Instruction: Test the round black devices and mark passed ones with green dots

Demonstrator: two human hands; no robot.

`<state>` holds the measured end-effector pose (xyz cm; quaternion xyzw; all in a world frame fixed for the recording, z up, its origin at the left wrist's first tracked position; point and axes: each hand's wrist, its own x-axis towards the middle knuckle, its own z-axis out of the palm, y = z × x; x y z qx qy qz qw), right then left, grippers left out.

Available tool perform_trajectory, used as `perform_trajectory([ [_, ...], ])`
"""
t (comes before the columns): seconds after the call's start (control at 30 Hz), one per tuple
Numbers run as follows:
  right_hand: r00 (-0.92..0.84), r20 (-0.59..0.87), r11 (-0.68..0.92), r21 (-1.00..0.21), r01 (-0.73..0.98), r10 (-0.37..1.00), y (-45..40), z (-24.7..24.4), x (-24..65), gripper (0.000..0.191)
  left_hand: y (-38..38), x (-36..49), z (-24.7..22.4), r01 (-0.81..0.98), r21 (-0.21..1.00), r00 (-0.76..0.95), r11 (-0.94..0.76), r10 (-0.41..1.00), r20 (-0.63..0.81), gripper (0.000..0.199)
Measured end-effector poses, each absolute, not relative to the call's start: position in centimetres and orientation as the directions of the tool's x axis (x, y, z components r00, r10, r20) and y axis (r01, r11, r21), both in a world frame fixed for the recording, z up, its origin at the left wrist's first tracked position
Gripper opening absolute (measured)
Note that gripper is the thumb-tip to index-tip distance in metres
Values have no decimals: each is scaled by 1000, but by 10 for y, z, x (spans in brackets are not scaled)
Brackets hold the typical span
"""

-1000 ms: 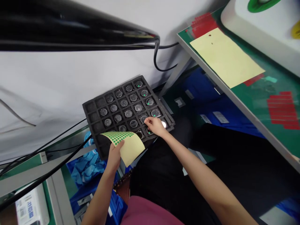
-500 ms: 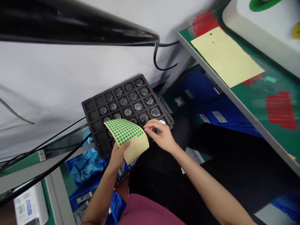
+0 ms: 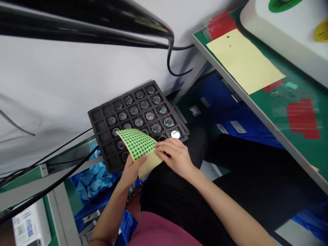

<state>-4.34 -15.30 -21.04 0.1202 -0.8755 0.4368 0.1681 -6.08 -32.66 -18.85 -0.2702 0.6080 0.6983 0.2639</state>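
Observation:
My left hand [image 3: 132,171] grips the lower left edge of a pale yellow sheet of green dot stickers [image 3: 139,144], thumb on top. The sheet curves and has bare backing at its lower part. My right hand [image 3: 176,158] pinches at the sheet's right edge, by the end of the dot rows; whether a single sticker is between the fingertips is hidden. Beneath and beyond the sheet lies a black compartment tray [image 3: 107,111] with round watch-like dials [image 3: 150,116] in many cells. Several dials in the right-hand cells bear a green dot. The sheet covers part of the tray.
A green bench [image 3: 271,106] at right carries a yellow paper [image 3: 244,61], red strips [image 3: 302,119] and a white machine [image 3: 282,37]. A black tube [image 3: 102,24] crosses overhead. Light-blue cloth-like items [image 3: 93,182] lie at lower left, near a cable [image 3: 64,177].
My right hand has moved slightly left and down, from beside the sheet's edge onto it. The sheet has shifted a little right and lies flatter at that edge.

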Motion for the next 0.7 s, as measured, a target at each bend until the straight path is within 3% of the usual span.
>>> perform_trajectory([
  [0.33, -963, 269, 507, -827, -244, -26, -162, -218, -52, 10, -333, -67, -195, -681, 723, -723, -120, -45, -689, 40],
  [0.47, -972, 234, 406, -891, -205, 22, -164, -222, -57, 7, -335, -71, -200, -709, 681, -692, -182, -3, -722, 43],
  [0.57, -989, 65, 357, -934, -14, 132, -161, -237, -77, 7, -337, -76, -210, -722, 657, -668, -217, -30, -744, 43],
  [0.7, -974, -123, 407, -893, 192, 191, -155, -276, -127, 10, -344, -85, -227, -704, 675, -666, -221, -126, -735, 41],
])
